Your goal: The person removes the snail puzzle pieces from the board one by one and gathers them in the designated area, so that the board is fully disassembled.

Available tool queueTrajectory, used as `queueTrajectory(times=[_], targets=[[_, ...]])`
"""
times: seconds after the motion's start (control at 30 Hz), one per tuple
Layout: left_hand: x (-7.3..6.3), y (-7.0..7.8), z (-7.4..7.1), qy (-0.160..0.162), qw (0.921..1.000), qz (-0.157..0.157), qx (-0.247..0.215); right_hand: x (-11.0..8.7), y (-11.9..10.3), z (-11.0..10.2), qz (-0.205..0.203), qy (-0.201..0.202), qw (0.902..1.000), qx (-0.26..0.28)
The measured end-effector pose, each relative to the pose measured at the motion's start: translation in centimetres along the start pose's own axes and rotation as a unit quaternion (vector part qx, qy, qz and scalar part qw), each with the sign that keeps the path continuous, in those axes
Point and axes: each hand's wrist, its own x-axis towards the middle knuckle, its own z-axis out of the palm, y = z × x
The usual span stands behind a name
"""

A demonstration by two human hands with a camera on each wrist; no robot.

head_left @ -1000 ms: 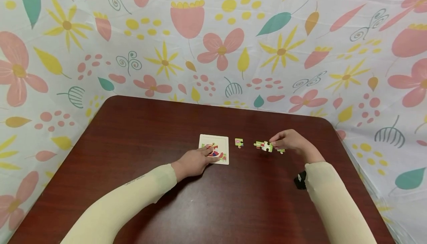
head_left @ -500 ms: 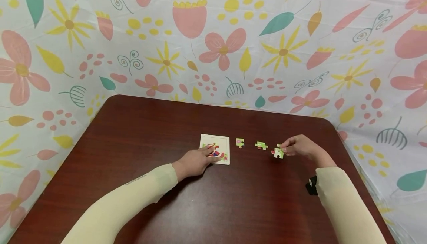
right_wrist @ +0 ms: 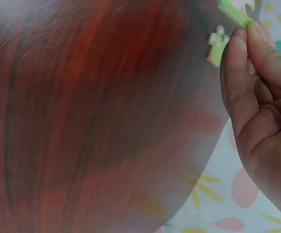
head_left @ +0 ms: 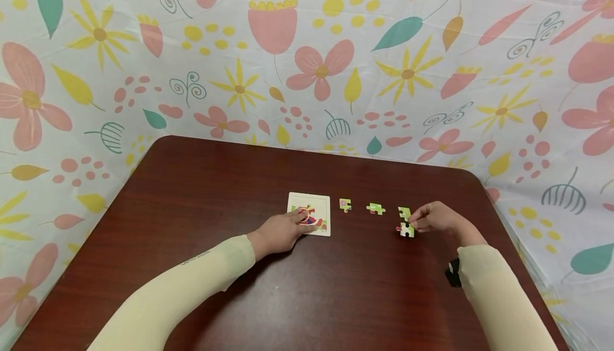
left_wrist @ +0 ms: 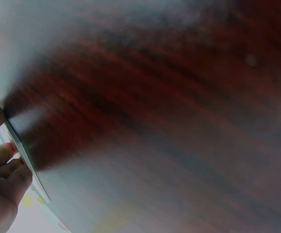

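My left hand point(head_left: 278, 233) rests on a square white-framed puzzle board point(head_left: 314, 202), fingers over its picture; the left wrist view shows the fingertips point(left_wrist: 19, 174) at its edge. Between thumb and fingers, my right hand point(head_left: 438, 217) pinches a jigsaw piece point(head_left: 406, 230) with a pale face and a red tab. The right wrist view has this held piece point(right_wrist: 233, 10) at the top, green along its side. Just beyond it on the table lies a green piece point(head_left: 404, 212). Further left are a second green piece point(head_left: 376, 209) and a piece with a pink flower point(head_left: 345, 205).
The dark red-brown table point(head_left: 288, 292) has rounded far corners. A flower-printed cloth point(head_left: 307, 37) hangs behind it and along both sides. A black band point(head_left: 453, 273) shows at the right sleeve point(head_left: 499, 292).
My right hand has carried its piece to the right and nearer to me, away from the middle green piece and past the rightmost one. The left hand stays on the board.
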Motion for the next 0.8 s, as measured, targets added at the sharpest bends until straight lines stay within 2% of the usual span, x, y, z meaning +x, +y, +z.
queueTrajectory(times=[0.47,0.6,0.8], targets=[[0.0,-0.1,0.1,0.001,1.0000,-0.001,-0.005,0.0,1.5,0.3,0.022,-0.004,0.9995,0.021],[-0.1,-0.1,0.0,-0.002,0.9999,-0.002,-0.011,0.1,1.9,0.4,0.023,0.007,0.9997,0.006],[0.0,-0.1,0.2,0.006,0.9999,-0.004,-0.013,0.1,2.0,0.7,0.006,0.034,0.9984,-0.045]])
